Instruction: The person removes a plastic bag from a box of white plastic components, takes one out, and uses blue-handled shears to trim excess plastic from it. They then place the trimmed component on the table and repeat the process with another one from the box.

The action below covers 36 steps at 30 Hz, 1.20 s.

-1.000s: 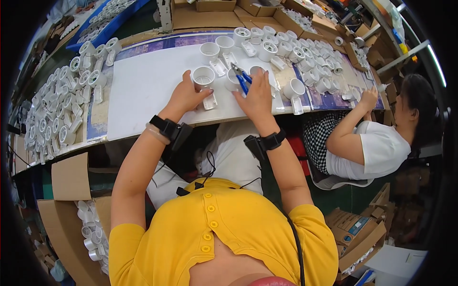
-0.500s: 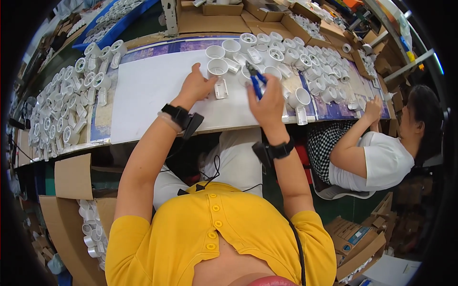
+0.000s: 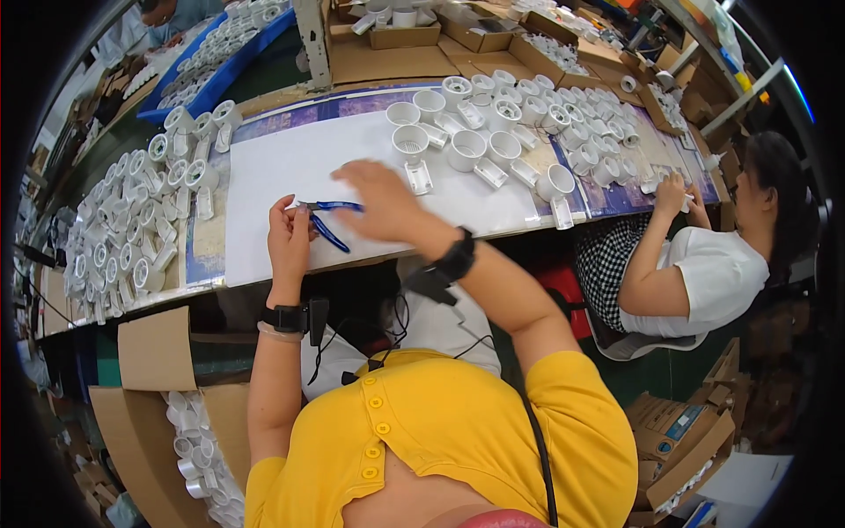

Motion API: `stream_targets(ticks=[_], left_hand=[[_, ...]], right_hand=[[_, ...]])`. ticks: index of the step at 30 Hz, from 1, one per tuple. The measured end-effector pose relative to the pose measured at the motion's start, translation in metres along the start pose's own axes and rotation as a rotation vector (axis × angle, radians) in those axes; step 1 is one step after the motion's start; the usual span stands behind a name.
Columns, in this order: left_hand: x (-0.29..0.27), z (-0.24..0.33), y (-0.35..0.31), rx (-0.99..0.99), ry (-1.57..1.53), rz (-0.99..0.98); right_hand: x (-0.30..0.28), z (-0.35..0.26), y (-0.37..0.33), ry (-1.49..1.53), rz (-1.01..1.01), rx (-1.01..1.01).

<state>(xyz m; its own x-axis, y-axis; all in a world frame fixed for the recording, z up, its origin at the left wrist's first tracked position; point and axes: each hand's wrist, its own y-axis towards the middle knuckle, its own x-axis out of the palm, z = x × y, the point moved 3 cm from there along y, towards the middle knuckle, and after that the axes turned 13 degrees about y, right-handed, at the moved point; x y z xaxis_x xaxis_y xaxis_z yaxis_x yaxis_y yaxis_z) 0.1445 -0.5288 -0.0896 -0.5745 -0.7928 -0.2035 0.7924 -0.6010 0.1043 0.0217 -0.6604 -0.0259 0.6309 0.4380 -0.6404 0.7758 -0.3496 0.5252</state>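
Observation:
Low over the white sheet (image 3: 264, 167), my left hand (image 3: 289, 242) pinches the head end of blue-handled pliers (image 3: 327, 231), whose handles are spread apart. My right hand (image 3: 383, 201) is blurred by motion above the sheet, its fingers stretched out toward the left. One handle tip meets its edge or passes behind it. Just beyond the right hand stands a white round cup-shaped housing (image 3: 410, 141) with a small rectangular box part attached. More such white housings (image 3: 467, 150) stand to its right. Any small part at the left fingertips is too small to tell.
White housings (image 3: 132, 211) crowd the table's left end, and more (image 3: 581, 123) fill the right side. A blue tray (image 3: 216, 66) of parts is at the far left. Cardboard boxes (image 3: 405, 37) line the back. A co-worker (image 3: 695, 255) sits at the right.
The pliers have gone from my right hand on the right to my left hand's fingertips. My left hand has left the housing and drawn nearer. My right hand has swung left.

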Motion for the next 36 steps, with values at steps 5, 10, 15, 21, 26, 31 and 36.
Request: stream_targets(ticks=[5,10,15,21,26,31,36], left_hand=[[-0.002,-0.009,0.006,0.062,0.096,-0.043],[-0.003,-0.006,0.010,0.100,0.120,-0.058],[-0.008,-0.004,0.004,-0.036,-0.005,-0.041],[-0.009,-0.014,0.005,0.017,-0.047,-0.046],[-0.009,-0.007,0.004,0.005,-0.080,-0.071],[-0.011,-0.004,0.004,0.029,-0.096,-0.092],[-0.010,-0.006,0.001,0.033,-0.108,-0.077]], right_hand=[[-0.168,0.098,0.010,-0.333,0.127,0.490],[-0.216,0.195,-0.005,-0.699,-0.261,0.710],[-0.198,0.222,-0.016,-0.608,-0.378,0.771],[-0.197,0.241,-0.021,-0.502,-0.366,0.693],[-0.215,0.229,-0.010,-0.520,-0.313,0.707],[-0.207,0.205,0.023,-0.373,-0.023,0.587],[-0.162,0.198,0.062,-0.325,0.046,0.564]])
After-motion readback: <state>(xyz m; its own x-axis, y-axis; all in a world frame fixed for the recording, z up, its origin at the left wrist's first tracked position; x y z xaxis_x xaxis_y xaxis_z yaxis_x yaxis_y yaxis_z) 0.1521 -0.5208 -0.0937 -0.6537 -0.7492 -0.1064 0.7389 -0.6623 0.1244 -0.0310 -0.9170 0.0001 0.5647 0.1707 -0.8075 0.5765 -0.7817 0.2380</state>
